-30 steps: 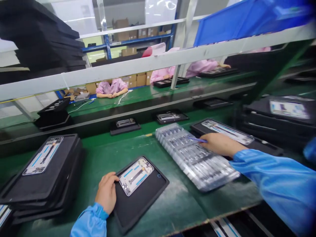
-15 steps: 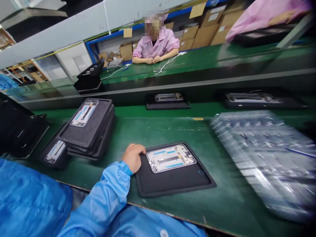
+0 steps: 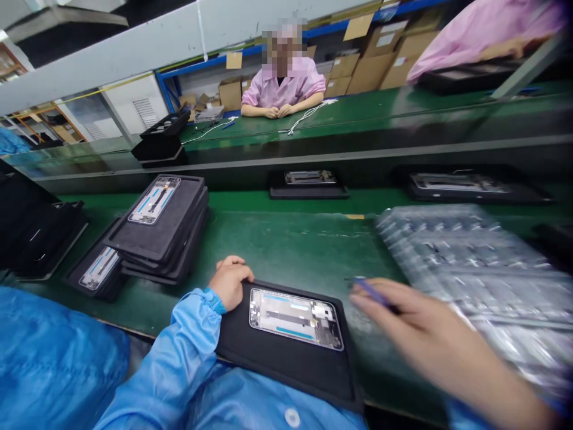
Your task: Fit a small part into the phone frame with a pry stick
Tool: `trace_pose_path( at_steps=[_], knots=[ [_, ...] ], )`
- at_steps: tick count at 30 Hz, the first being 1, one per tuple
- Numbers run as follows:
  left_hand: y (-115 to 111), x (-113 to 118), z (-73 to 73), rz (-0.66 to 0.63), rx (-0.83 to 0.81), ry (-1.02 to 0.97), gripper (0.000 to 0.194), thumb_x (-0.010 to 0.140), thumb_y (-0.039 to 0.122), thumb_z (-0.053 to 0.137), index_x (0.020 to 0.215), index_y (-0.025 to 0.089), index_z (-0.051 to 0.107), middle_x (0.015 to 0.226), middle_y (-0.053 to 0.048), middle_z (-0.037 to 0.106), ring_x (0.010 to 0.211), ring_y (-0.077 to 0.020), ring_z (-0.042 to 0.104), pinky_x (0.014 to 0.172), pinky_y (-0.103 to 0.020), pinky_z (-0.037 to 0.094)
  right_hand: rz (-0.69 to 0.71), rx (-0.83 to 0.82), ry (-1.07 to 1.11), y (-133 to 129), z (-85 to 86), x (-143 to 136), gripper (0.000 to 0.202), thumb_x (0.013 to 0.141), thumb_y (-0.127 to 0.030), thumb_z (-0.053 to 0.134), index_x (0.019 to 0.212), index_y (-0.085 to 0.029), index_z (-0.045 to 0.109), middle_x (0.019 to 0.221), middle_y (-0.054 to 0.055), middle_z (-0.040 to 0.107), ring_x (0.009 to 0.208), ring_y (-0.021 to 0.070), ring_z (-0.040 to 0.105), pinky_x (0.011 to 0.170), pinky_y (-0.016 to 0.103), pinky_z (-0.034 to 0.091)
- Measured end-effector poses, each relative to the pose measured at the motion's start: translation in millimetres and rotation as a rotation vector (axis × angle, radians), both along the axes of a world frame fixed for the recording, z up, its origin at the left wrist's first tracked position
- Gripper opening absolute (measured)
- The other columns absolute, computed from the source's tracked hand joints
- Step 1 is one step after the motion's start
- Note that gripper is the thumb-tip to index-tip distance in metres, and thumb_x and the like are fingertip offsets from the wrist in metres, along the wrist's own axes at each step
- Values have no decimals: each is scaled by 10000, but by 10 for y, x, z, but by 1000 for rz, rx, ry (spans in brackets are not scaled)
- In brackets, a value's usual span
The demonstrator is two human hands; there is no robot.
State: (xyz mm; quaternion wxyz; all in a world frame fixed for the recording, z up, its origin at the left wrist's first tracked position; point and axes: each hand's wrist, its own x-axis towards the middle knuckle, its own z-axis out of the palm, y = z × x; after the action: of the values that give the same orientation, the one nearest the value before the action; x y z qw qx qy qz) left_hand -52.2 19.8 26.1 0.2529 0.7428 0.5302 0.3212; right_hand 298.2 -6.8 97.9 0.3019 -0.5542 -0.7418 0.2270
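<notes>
"Head view, biggest first: what fills it?"

"Green workbench (image 3: 290, 239), with a clear plastic blister tray (image 3: 474, 257) at the right, smeared by blur, and a stack of black trays (image 3: 183, 215) at the left."

"And the one being worked on?"

"A lone black tray (image 3: 268, 358), set askew at the bench's near edge, right in front of the person."

"Who's nearest it?"

"The right hand (image 3: 421, 325) hangs just beside the tray's far right corner, fingers pinched round something slim."

"Where's the phone frame (image 3: 293, 319)?"

"Lying flat in the black tray, blue strips and a dark ribbon cable showing."

"Left hand (image 3: 227, 283)?"

"Closed narrowly over the tray's far left corner, gripping it."

"And that slim thing?"

"A purple tool (image 3: 370, 291), probably tweezers. Its dark tip is too blurred to tell whether it carries a part."

"So which step?"

"I'd judge it's bringing the tool to the frame. The next move calls for a steady tray and a finely aimed tip."
</notes>
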Motion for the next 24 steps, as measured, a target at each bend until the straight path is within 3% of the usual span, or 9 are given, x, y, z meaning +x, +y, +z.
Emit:
trace_pose_path(
  at_steps=[3,6,9,13,16,19,21,24],
  knots=[
    [-222,54,182,16,-9,-26,353,744,-8,565,912,236,758,987,-35,798,1226,-280,640,1123,-466,478,120,-232,131,-12,-188,-613,498,987,-663,550,819,-226,718,802,40,742,717,195,684,650,279,538],
    [-478,263,279,-3,-151,-190,201,877,170,702,1060,235,753,982,-18,790,911,-192,697,881,-325,558,73,-299,214,-85,-350,-915,488,967,-662,564,826,-225,731,768,29,740,720,199,686,639,273,529],
    [-633,523,223,39,-408,-545,230,871,263,795,1072,195,707,943,-13,763,715,-116,624,713,-252,505,53,-284,275,-149,-460,-980,459,952,-638,597,900,-216,770,855,41,782,791,213,726,704,272,559],
    [-673,700,89,121,-532,-866,331,806,334,894,984,174,664,804,24,686,694,-89,598,710,-231,469,27,-222,301,-253,-519,-1032,420,968,-593,616,959,-210,789,921,50,804,834,215,761,754,270,591],
    [-652,686,80,99,-597,-964,535,703,494,986,972,171,655,773,29,692,680,-88,607,704,-235,465,60,-93,298,-335,-500,-1032,333,1016,-490,607,967,-214,786,948,55,803,826,202,768,752,267,612],
    [-635,629,115,4,-720,-1042,712,584,599,1030,994,175,631,717,39,699,670,-100,641,721,-244,484,135,239,249,-382,-427,-893,168,1009,-340,659,1065,-225,768,1073,86,789,906,203,775,783,271,629],
    [-635,604,123,-87,-815,-1058,766,535,593,1050,1019,182,622,707,49,706,669,-105,664,749,-256,499,260,457,142,-388,-356,-751,199,983,-266,696,1173,-237,750,1175,110,773,1001,211,777,837,277,637],
    [-647,614,91,-217,-919,-1010,775,547,565,1056,1073,186,631,723,63,711,635,-83,650,741,-248,492,525,595,-46,-380,-252,-571,250,1021,-207,620,1233,-258,741,1201,85,792,1043,182,787,860,250,635]
  ],
)
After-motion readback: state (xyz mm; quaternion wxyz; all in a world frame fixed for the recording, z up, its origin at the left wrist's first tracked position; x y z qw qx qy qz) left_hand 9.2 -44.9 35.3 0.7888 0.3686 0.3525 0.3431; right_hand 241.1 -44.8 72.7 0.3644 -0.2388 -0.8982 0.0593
